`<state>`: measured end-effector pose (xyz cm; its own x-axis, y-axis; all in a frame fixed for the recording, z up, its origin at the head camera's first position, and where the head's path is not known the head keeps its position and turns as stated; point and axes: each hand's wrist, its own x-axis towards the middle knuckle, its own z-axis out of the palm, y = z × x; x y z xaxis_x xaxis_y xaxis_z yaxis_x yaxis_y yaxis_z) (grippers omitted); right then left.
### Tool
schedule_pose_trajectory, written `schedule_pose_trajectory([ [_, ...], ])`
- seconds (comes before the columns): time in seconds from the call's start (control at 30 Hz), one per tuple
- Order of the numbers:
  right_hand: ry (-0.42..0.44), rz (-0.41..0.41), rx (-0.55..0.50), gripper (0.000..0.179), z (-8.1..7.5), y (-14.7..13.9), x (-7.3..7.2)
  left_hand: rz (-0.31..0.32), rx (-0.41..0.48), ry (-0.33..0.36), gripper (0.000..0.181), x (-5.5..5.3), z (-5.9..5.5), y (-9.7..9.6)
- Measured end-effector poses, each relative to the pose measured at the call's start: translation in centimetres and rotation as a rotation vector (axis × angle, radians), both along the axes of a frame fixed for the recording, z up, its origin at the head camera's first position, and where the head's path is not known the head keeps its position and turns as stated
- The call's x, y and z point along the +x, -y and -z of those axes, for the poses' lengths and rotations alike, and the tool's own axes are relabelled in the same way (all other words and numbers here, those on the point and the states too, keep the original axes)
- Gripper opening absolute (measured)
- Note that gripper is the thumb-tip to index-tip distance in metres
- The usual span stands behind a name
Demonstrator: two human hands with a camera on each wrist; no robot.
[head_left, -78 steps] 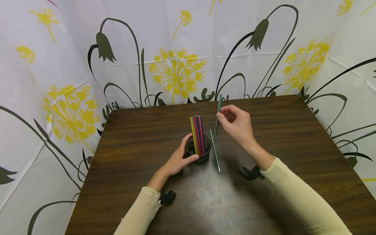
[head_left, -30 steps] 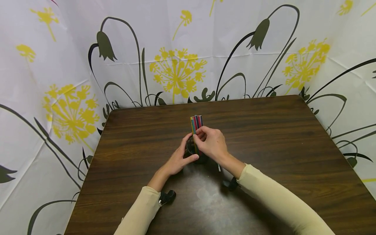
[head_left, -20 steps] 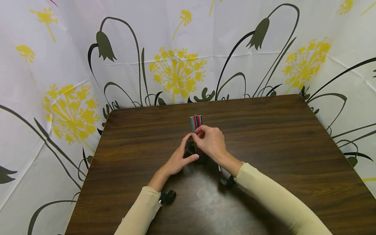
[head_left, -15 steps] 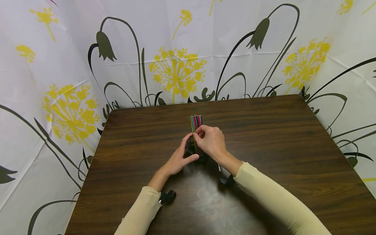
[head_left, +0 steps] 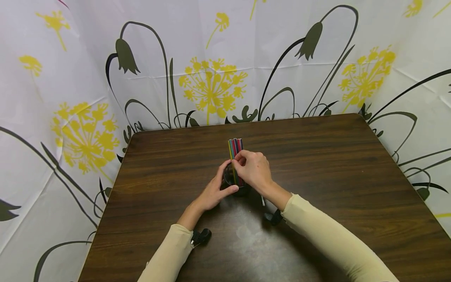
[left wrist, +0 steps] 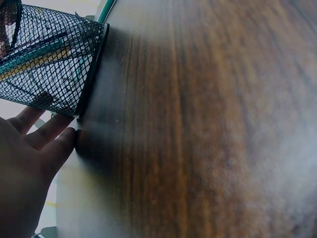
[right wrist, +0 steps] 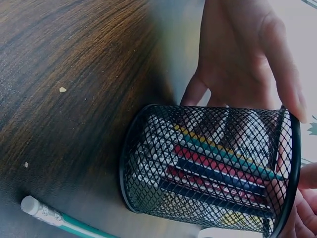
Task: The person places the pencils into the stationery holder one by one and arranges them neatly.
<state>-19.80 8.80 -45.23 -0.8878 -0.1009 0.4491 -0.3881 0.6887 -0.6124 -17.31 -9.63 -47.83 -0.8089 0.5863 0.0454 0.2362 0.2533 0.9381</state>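
Observation:
A black mesh pencil cup (right wrist: 143, 163) stands upright on the table, with my left hand (head_left: 213, 192) around its left side, thumb at the front of the rim. Inside it several pencils (head_left: 239, 145) in red, dark blue, yellow and teal lean together. Over the cup, my right hand (head_left: 255, 170) pinches a teal pencil (head_left: 231, 145) between thumb and fingertips, right beside the yellow one (head_left: 230, 147); the fingers partly hide the bunch. Another teal pencil (right wrist: 69, 225) lies on the table right of the cup, eraser end toward me, mostly hidden by the right hand in the head view.
The dark wood-grain table (head_left: 169, 156) reaches back to a white curtain (head_left: 158, 47) with yellow and grey flower prints. Small pale crumbs (right wrist: 63, 89) lie near the cup. A black wrist camera (head_left: 201, 237) is strapped at the left cuff.
My right hand has brought a teal pencil from above the table's right side leftward into the cup, shifting slightly beside the yellow one. The left hand has stayed on the cup.

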Motion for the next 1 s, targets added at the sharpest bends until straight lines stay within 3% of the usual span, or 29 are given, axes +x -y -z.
schedule_pose_trajectory([
  [0.27,-0.013,-0.037,-0.073,0.009,-0.6,-1.3,-0.1,0.003,0.019,-0.011,0.079,0.0,0.0,-0.1],
  [0.47,-0.024,0.030,-0.125,0.009,-0.3,-3.5,-0.8,0.003,0.030,-0.021,0.079,0.1,0.0,-0.1],
  [0.63,0.232,0.116,0.038,0.010,1.1,-5.1,-1.4,-0.001,0.038,-0.014,0.079,0.1,0.0,-0.1],
  [0.77,0.444,0.129,0.185,0.012,2.6,-5.8,-1.8,-0.005,0.026,-0.018,0.080,0.1,-0.1,-0.1],
  [0.87,0.516,0.133,0.240,0.014,3.6,-6.1,-2.0,-0.008,0.011,-0.019,0.080,0.1,-0.2,-0.1],
  [1.0,0.537,0.123,0.281,0.017,4.4,-6.2,-2.2,-0.012,0.000,-0.017,0.080,0.1,-0.3,-0.1],
])
